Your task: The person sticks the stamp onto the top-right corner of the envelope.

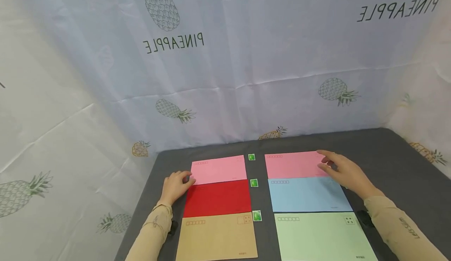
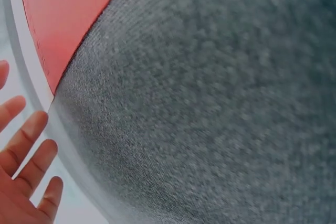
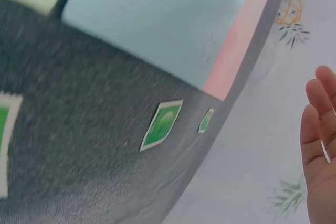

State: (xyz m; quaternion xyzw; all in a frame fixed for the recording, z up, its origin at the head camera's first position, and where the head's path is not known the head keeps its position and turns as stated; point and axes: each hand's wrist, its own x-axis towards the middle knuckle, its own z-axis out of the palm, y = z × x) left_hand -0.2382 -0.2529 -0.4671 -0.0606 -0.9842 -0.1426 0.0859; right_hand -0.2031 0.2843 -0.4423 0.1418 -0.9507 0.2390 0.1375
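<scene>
The left grip (image 1: 177, 186) and right grip (image 1: 347, 174) spread loosely at pink envelopes (image 1: 218, 170) (contents unseen), the right obscuring one's end, the green envelope (image 1: 324, 237) cut off below.

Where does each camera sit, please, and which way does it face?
Head: worn there, facing forward and down at a dark grey table; left hand, right hand and sleeved forearms show.
Left wrist: worn there, facing the table and a reddish paper sheet; left fingers show.
Right wrist: worn there, facing green paper stamps beside a light blue paper envelope; right fingers show.
Head and right wrist share that envelope.
</scene>
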